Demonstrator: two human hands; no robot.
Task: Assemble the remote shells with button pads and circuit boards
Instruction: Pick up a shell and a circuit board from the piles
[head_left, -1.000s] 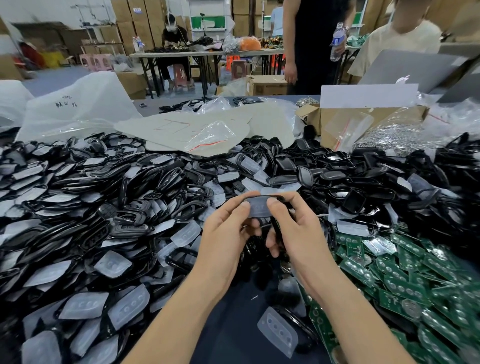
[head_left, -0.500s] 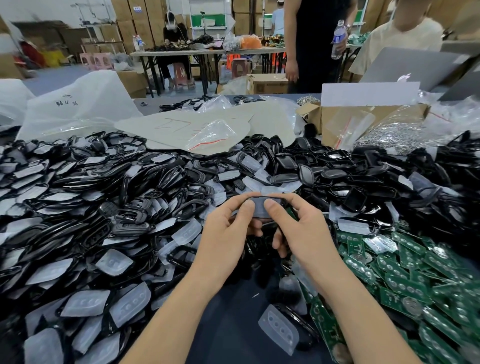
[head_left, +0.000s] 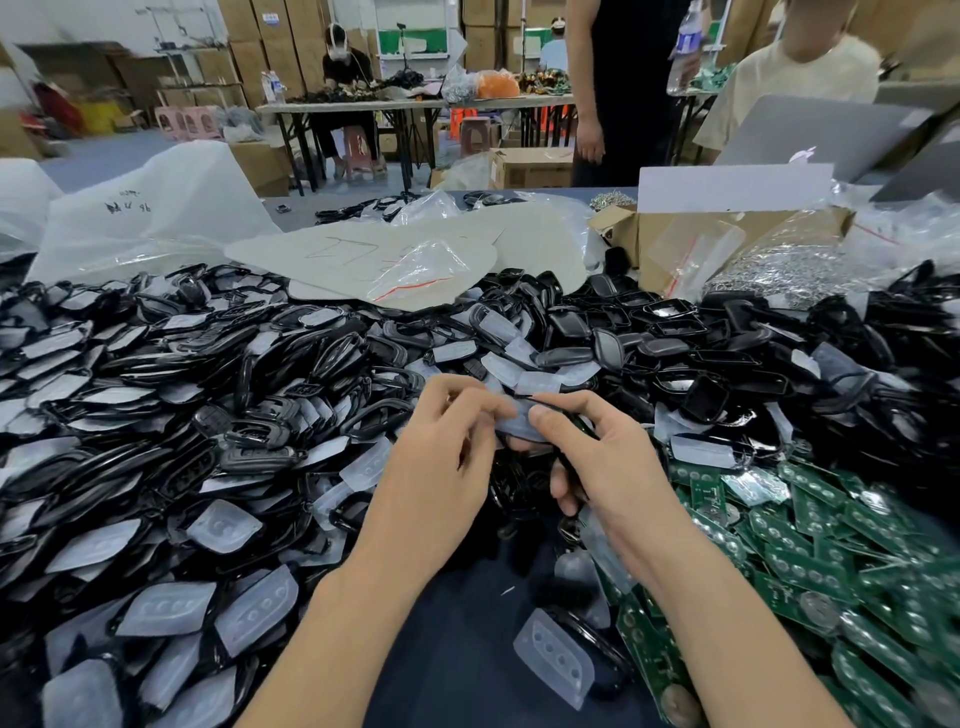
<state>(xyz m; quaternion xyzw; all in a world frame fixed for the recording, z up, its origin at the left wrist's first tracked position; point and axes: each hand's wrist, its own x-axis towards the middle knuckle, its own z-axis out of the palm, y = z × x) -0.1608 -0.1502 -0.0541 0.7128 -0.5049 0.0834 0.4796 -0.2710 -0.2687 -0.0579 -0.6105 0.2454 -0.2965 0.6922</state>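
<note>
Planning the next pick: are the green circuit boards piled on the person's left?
No, the green circuit boards lie heaped at the right, beside the right hand.

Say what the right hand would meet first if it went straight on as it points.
Probably the left hand, just across the button pad that the right hand pinches.

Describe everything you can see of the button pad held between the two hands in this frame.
The button pad is a thin, translucent, milky-white sheet that looks like soft rubber. It is held above the pile, roughly level, with its long side running left to right. The left hand pinches its left end, and the right hand pinches its right end with the thumb on top. Fingers cover most of it, so its button bumps cannot be made out.
</note>
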